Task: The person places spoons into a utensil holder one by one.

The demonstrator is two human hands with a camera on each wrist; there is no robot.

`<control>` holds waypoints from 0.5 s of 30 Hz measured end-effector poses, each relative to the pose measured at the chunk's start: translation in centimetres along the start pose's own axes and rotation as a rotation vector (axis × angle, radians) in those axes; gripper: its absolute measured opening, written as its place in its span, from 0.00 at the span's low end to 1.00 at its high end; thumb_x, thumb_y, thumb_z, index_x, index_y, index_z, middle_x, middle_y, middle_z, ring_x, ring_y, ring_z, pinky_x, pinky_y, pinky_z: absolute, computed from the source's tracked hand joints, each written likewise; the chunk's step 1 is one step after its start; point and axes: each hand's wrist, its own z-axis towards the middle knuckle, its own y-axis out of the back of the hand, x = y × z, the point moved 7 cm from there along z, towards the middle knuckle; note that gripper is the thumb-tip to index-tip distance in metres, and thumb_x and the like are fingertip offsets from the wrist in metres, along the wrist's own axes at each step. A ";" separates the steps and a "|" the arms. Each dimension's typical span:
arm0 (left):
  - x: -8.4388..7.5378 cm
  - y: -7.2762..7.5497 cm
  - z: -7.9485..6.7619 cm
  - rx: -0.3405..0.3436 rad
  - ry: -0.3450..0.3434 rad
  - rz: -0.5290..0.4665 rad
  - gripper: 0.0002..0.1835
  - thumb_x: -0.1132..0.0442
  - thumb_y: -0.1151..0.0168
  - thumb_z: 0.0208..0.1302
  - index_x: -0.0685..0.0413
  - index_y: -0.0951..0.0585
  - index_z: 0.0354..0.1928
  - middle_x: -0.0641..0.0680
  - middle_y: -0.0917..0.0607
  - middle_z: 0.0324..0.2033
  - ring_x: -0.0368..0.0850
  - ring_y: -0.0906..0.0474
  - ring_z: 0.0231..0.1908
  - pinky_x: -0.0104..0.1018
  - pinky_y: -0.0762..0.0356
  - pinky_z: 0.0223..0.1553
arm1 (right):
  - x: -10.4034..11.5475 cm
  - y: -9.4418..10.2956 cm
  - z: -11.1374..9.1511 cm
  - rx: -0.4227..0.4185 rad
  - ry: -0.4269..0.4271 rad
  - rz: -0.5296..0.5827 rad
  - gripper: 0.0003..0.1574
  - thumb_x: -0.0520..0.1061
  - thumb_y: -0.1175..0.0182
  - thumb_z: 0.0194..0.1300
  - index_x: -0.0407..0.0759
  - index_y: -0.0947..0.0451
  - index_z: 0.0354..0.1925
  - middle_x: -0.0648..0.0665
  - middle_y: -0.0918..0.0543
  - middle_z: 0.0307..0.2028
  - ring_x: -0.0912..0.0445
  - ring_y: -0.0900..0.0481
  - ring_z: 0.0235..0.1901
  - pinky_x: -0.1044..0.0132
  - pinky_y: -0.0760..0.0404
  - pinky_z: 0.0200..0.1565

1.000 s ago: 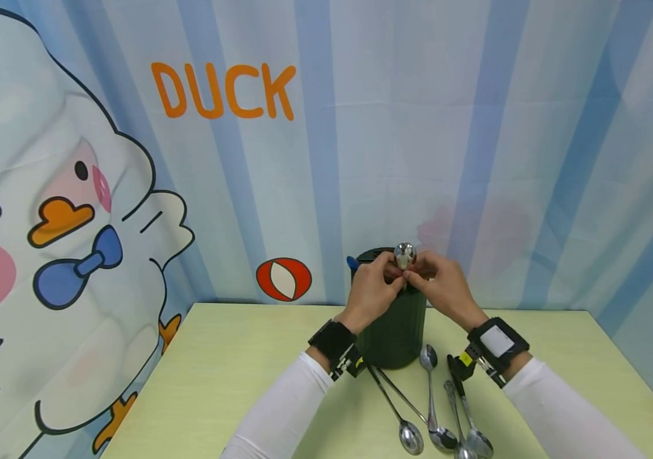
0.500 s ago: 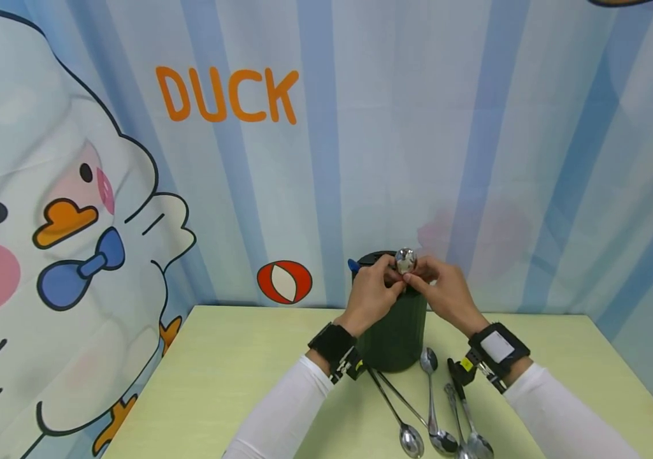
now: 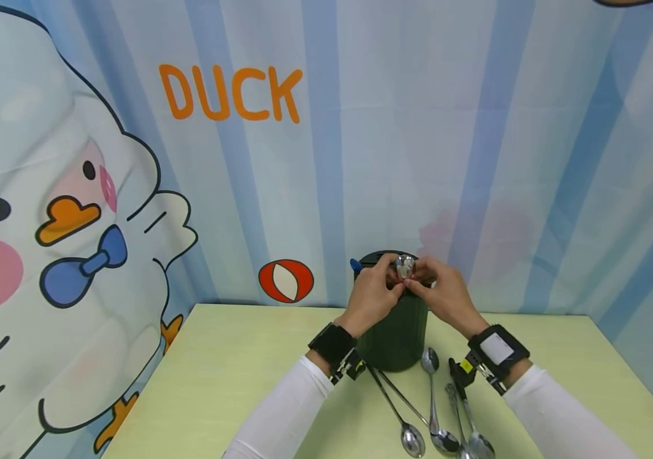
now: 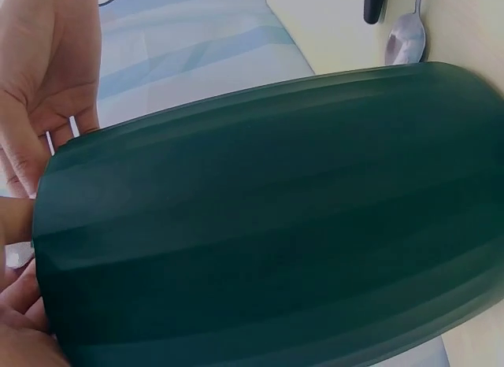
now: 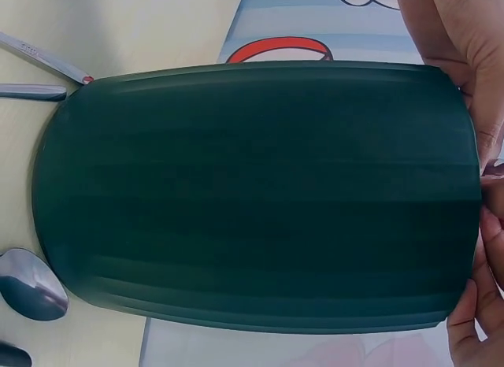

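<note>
Both hands meet over the front rim of a dark green ribbed container [image 3: 394,341] in the head view. Between them is a shiny metal spoon [image 3: 405,266], its bowl upward. My left hand [image 3: 369,298] pinches the spoon just under the bowl from the left. From the right, my right hand [image 3: 446,294] pinches it too, thumb in front. The spoon's handle is hidden behind the fingers and the rim. Both wrist views are mostly filled by the container's wall [image 4: 268,217], with fingers [image 5: 465,312] at its rim.
Several spoons [image 3: 412,440] lie on the pale yellow table [image 3: 246,363] in front of the container, one with a black handle [image 3: 457,377]. A small blue piece [image 3: 355,264] shows at the rim's left. The printed curtain [image 3: 395,159] hangs right behind the table.
The spoon's bowl has sunk slightly between the fingers. Both hands keep nearly the same place and hold. The head view has shifted a little; the spoons on the table lie as before.
</note>
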 end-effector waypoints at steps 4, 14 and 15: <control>0.1 0.1 -0.1 0.007 0.011 0.012 0.26 0.65 0.37 0.59 0.56 0.32 0.59 0.46 0.23 0.28 0.30 0.29 0.25 0.22 0.29 0.23 | -0.1 -0.2 -0.2 0.003 -0.002 -0.015 0.15 0.44 0.37 0.60 0.45 0.25 0.45 0.49 0.20 0.32 0.55 0.24 0.33 0.54 0.23 0.33; 0.3 0.1 -0.1 0.012 -0.007 -0.011 0.23 0.67 0.38 0.59 0.56 0.28 0.58 0.49 0.19 0.33 0.30 0.28 0.29 0.19 0.28 0.27 | -0.2 -0.4 -0.3 -0.003 -0.008 -0.065 0.18 0.44 0.37 0.59 0.42 0.25 0.48 0.46 0.19 0.34 0.53 0.24 0.33 0.54 0.24 0.33; 0.2 0.1 -0.1 0.015 -0.008 -0.018 0.23 0.67 0.38 0.59 0.56 0.28 0.57 0.50 0.19 0.34 0.30 0.27 0.30 0.19 0.27 0.28 | -0.1 -0.4 -0.2 -0.001 -0.007 -0.072 0.17 0.44 0.37 0.59 0.42 0.25 0.47 0.46 0.20 0.34 0.53 0.25 0.32 0.54 0.24 0.32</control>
